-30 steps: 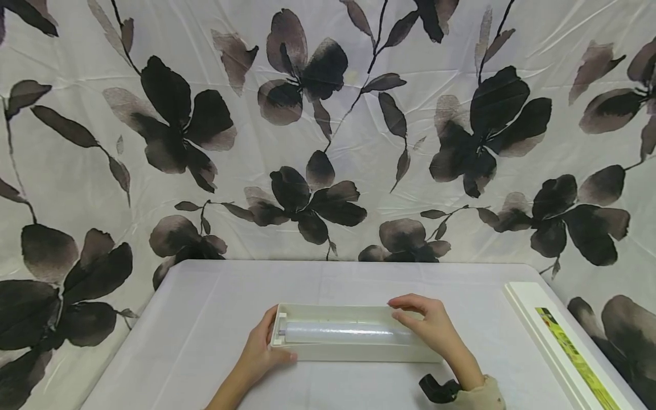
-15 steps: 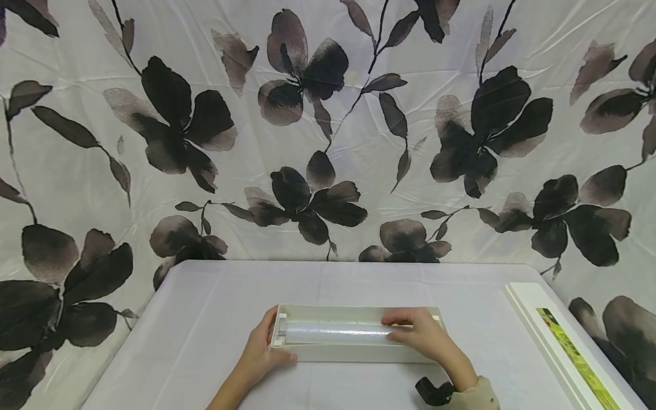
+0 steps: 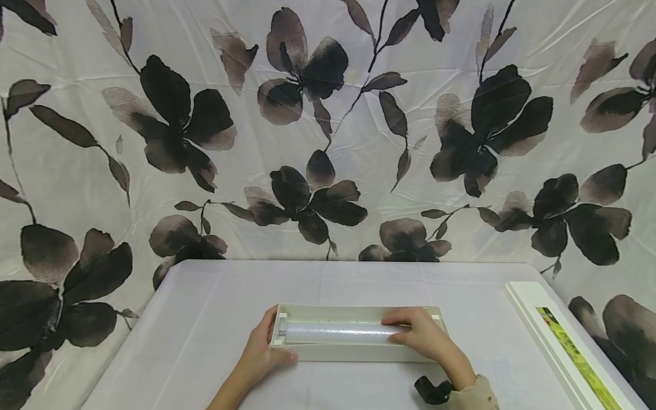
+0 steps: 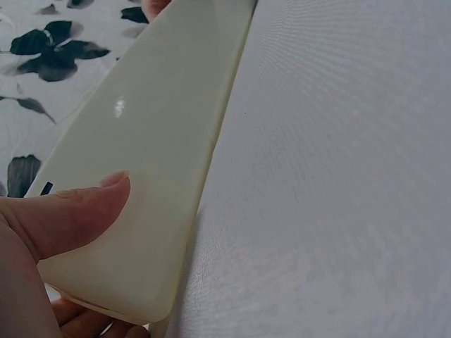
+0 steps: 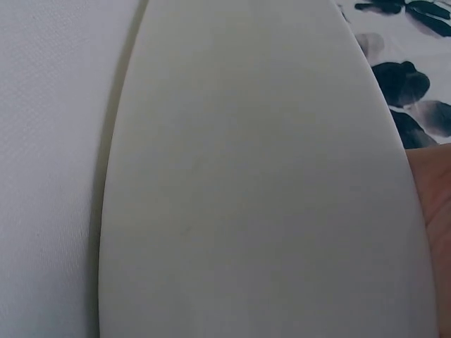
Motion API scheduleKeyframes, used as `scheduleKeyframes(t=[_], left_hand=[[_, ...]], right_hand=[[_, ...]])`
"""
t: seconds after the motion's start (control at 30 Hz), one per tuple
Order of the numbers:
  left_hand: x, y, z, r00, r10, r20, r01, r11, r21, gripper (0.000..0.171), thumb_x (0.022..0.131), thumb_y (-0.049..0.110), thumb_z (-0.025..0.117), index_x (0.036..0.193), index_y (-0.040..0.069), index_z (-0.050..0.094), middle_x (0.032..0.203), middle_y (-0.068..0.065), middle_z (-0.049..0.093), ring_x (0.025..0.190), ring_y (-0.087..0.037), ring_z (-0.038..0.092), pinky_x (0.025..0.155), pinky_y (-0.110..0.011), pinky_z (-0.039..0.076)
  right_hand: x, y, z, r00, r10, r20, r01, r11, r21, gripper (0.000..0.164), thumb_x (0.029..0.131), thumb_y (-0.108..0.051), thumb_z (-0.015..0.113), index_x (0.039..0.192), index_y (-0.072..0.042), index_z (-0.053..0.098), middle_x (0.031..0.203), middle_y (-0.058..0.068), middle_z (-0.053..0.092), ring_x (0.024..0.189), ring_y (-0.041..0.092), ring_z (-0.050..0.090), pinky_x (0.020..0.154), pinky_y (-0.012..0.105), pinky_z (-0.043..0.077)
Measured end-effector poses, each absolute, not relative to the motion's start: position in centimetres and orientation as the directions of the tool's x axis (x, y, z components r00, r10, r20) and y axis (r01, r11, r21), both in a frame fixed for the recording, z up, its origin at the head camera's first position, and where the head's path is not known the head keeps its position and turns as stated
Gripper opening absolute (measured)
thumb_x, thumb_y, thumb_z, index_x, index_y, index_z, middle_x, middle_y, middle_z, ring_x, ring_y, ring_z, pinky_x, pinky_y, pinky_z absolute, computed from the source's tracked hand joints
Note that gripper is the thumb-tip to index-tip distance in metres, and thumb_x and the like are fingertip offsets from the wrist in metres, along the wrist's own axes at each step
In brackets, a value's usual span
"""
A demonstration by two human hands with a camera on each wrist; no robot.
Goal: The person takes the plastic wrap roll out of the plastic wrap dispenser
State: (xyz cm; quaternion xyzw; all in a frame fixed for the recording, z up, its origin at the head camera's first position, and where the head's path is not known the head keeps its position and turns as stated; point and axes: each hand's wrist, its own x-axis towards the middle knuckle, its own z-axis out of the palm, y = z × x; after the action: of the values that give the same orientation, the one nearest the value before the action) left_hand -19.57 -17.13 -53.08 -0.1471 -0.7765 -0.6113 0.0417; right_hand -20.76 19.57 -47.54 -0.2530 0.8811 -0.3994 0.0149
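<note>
A long cream plastic box (image 3: pixel 359 353), open at the top, lies across the table in the head view. Inside it is a roll of cling film (image 3: pixel 333 331), clear and shiny. The left hand (image 3: pixel 261 347) grips the box's left end, its thumb (image 4: pixel 91 215) flat on the front wall and its fingers curling beneath the end in the left wrist view. Over the right part of the box, the right hand (image 3: pixel 417 336) reaches in and holds the roll between thumb and fingers, hiding its right end. The box wall (image 5: pixel 246 176) fills most of the right wrist view.
A long white lid (image 3: pixel 533 319) with a yellow-green label strip (image 3: pixel 576 353) lies along the table's right side. The white-covered table (image 3: pixel 215 296) ends at a flower-patterned cloth (image 3: pixel 389 193). A black curved piece (image 3: pixel 430 392) sits at the right wrist.
The right hand has moved down and slightly left, from above the box's right end onto the roll. The left hand and the box stay in place.
</note>
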Motion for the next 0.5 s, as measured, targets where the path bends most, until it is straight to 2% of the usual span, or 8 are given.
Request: scheduleKeyframes(t=[0.27, 0.5], left_hand=[[-19.62, -17.09, -53.18, -0.963, 0.167, 0.210, 0.245, 0.229, 0.942, 0.104, 0.053, 0.006, 0.089, 0.145, 0.008, 0.041, 0.133, -0.011, 0.059, 0.111, -0.024, 0.061, 0.094, -0.027, 0.048], [-19.62, -17.11, -53.20, -0.965, 0.164, 0.203, 0.237, 0.223, 0.945, 0.104, 0.053, 0.005, 0.088, 0.145, 0.008, 0.041, 0.132, -0.012, 0.059, 0.110, -0.025, 0.061, 0.093, -0.027, 0.049]], right_hand=[[-20.97, 19.76, -47.48, -0.835, -0.533, 0.132, -0.462, 0.552, -0.694, 0.031, 0.082, -0.005, 0.075, 0.112, 0.001, 0.073, 0.115, 0.014, 0.070, 0.111, 0.033, 0.063, 0.095, 0.044, 0.050], [-21.02, 19.80, -47.41, -0.814, -0.567, 0.124, -0.480, 0.537, -0.694, 0.033, 0.084, -0.007, 0.074, 0.115, -0.001, 0.072, 0.118, 0.013, 0.069, 0.114, 0.033, 0.062, 0.096, 0.041, 0.050]])
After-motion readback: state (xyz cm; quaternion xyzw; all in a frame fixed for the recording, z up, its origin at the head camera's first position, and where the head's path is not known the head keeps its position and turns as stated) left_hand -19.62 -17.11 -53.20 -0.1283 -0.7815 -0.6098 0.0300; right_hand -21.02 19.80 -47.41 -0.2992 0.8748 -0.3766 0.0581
